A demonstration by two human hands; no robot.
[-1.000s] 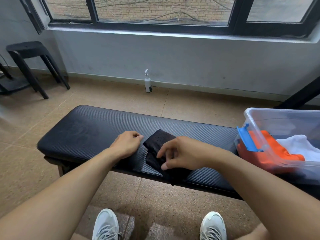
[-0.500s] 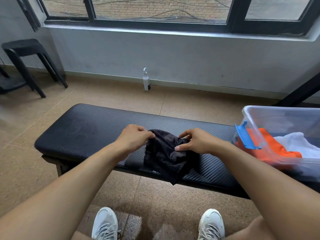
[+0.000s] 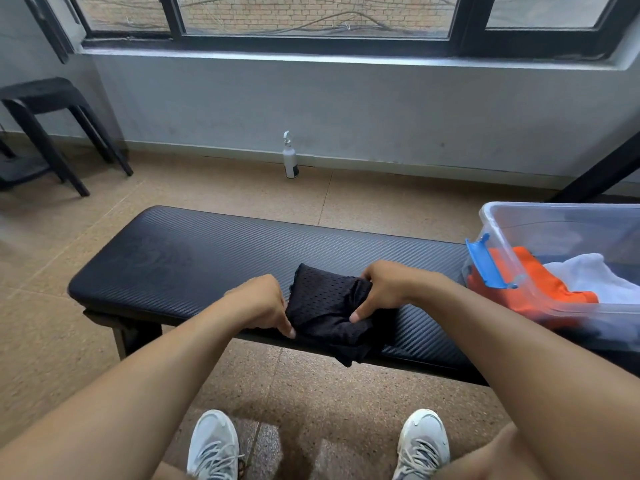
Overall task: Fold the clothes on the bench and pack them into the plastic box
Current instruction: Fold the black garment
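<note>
Both hands, left [image 3: 261, 303] and right [image 3: 384, 289], gripped the black mesh garment [image 3: 325, 308] on the counter [image 3: 194, 258]; light, limp, probably slippery, best held by its folded edges.

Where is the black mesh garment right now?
In the head view the black mesh garment lies bunched on the bench, near its front edge, gripped between the left hand and right hand, left of the plastic box.

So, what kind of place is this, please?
Probably a plain indoor room, perhaps a gym or utility space; I cannot be sure. A padded black bench stands on a speckled tiled floor, beneath a wide black-framed window that faces a brick wall, with a black stool nearby.
</note>
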